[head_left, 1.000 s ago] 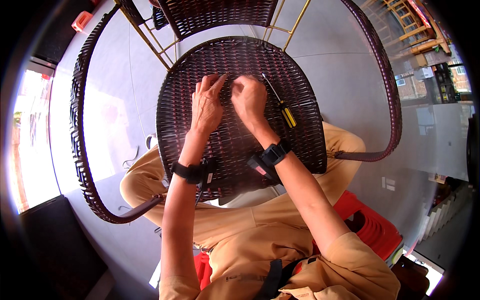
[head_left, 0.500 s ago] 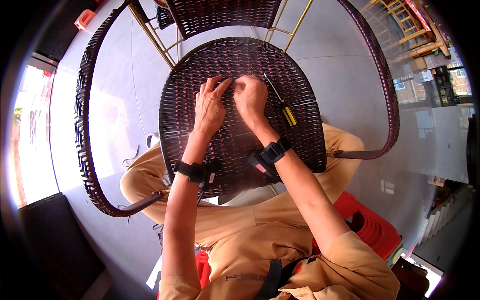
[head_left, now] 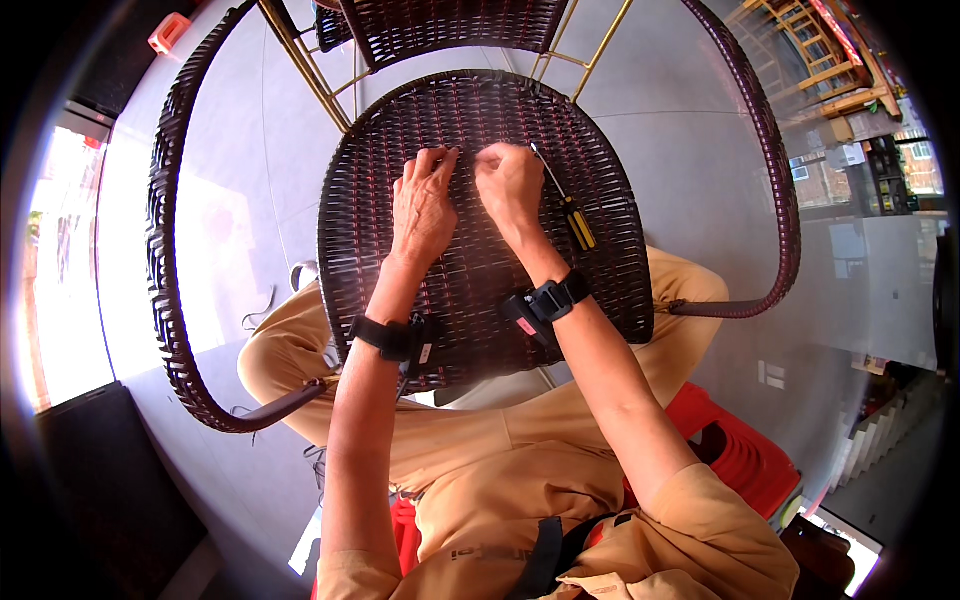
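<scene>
A dark brown woven wicker chair seat (head_left: 480, 310) with reddish strands fills the middle of the view. Over its weave, my left hand (head_left: 425, 205) rests with fingers bent and their tips drawn together. My right hand (head_left: 512, 190) is a short gap away, its fingers curled into a pinch. Whatever either pinch holds is too small or hidden to make out. Just right of my right hand lies a screwdriver (head_left: 575, 215) with a yellow and black handle and a slim metal shaft, its tip near my knuckles.
Looped wicker armrests curve round on the left (head_left: 165, 240) and right (head_left: 775, 190). Behind the seat stand gold metal rods (head_left: 590, 50) and the woven backrest (head_left: 455, 30). Red plastic stools (head_left: 735, 455) are at lower right, a pink stool (head_left: 170, 33) at far left.
My right hand has shifted slightly to the right, widening the gap between the hands. My left hand has barely moved. The screwdriver lies practically where it was.
</scene>
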The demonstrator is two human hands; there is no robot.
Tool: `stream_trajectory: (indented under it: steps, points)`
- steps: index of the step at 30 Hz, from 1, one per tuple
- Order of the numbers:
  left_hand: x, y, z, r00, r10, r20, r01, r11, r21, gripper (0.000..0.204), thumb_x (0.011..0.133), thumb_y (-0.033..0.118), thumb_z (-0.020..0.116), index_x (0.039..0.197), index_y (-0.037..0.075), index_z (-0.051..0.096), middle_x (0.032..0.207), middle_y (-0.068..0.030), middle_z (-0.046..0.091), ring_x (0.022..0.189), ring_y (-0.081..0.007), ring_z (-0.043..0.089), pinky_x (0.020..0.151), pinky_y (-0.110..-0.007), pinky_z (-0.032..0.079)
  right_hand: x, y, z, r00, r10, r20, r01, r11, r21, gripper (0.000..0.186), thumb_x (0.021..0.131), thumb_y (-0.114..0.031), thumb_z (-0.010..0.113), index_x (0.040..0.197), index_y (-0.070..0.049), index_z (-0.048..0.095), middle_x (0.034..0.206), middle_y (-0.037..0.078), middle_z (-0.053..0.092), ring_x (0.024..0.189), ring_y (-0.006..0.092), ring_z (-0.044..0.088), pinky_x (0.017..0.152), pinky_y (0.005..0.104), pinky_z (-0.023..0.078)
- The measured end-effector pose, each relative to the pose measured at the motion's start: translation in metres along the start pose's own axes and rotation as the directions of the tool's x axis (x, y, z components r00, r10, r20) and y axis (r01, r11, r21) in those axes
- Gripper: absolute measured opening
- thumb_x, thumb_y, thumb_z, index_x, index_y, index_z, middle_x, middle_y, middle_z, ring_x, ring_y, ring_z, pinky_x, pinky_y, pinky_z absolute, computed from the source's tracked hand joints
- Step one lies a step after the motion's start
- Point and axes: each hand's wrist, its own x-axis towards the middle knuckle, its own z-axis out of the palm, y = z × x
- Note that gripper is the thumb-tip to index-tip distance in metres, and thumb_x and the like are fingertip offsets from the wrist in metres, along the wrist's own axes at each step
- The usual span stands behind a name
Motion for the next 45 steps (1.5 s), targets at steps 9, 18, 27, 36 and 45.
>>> stream_trajectory:
  steps: [9, 18, 27, 36, 45]
  points:
    - [0.001, 0.003, -0.001, 0.999, -0.024, 0.023, 0.023, 0.998, 0.054, 0.052, 0.073, -0.002, 0.049, 0.125, 0.007, 0.054, 0.116, -0.0066, 0.051, 0.102, -0.0276, 0.049, 0.084, -0.039, 0.04, -0.002, 0.008, 0.011, 0.994, -0.093, -0.051, 0.088, 0.992, -0.095, 0.014, 0.066, -0.003, 0.066, 0.079, 0.001, 0.068, 0.077, 0.018, 0.064, 0.067, 0.0326, 0.062, 0.063, 0.0382, 0.049]
    - [0.004, 0.006, 0.003, 0.998, -0.062, -0.026, 0.063, 0.997, 0.033, 0.051, 0.074, -0.002, 0.05, 0.125, 0.008, 0.054, 0.117, -0.0072, 0.049, 0.103, -0.0287, 0.048, 0.083, -0.041, 0.04, -0.002, 0.014, 0.011, 0.986, -0.137, -0.094, 0.133, 0.99, -0.05, 0.011, 0.066, 0.0, 0.067, 0.077, 0.001, 0.067, 0.074, 0.017, 0.061, 0.067, 0.0305, 0.06, 0.06, 0.0378, 0.047]
    - [0.003, 0.003, 0.002, 0.998, -0.058, 0.0, 0.058, 0.998, -0.002, 0.045, 0.08, 0.001, 0.05, 0.124, 0.009, 0.055, 0.117, -0.0075, 0.049, 0.104, -0.0289, 0.047, 0.085, -0.041, 0.039, -0.003, 0.008, 0.016, 0.97, -0.218, -0.105, 0.203, 0.97, -0.137, 0.011, 0.068, 0.0, 0.066, 0.078, 0.0, 0.068, 0.074, 0.016, 0.062, 0.067, 0.0312, 0.06, 0.061, 0.0385, 0.048]
    - [0.002, 0.0, 0.004, 0.998, -0.056, -0.022, 0.057, 0.998, 0.022, 0.047, 0.079, 0.0, 0.049, 0.124, 0.01, 0.055, 0.117, -0.0076, 0.049, 0.105, -0.0283, 0.047, 0.086, -0.041, 0.039, -0.009, -0.011, -0.046, 0.945, -0.328, 0.015, 0.311, 0.88, -0.36, 0.021, 0.076, -0.015, 0.073, 0.094, -0.007, 0.067, 0.089, 0.009, 0.058, 0.084, 0.0272, 0.055, 0.076, 0.0371, 0.047]
    - [0.002, 0.002, 0.005, 0.997, -0.074, 0.027, 0.073, 0.997, 0.035, 0.047, 0.083, -0.004, 0.05, 0.127, 0.014, 0.054, 0.12, -0.0073, 0.047, 0.106, -0.0255, 0.048, 0.085, -0.039, 0.039, -0.03, 0.031, -0.11, 0.953, -0.248, 0.175, 0.304, 0.767, -0.564, 0.031, 0.08, -0.011, 0.069, 0.109, -0.003, 0.061, 0.09, 0.012, 0.055, 0.083, 0.03, 0.056, 0.075, 0.0392, 0.047]
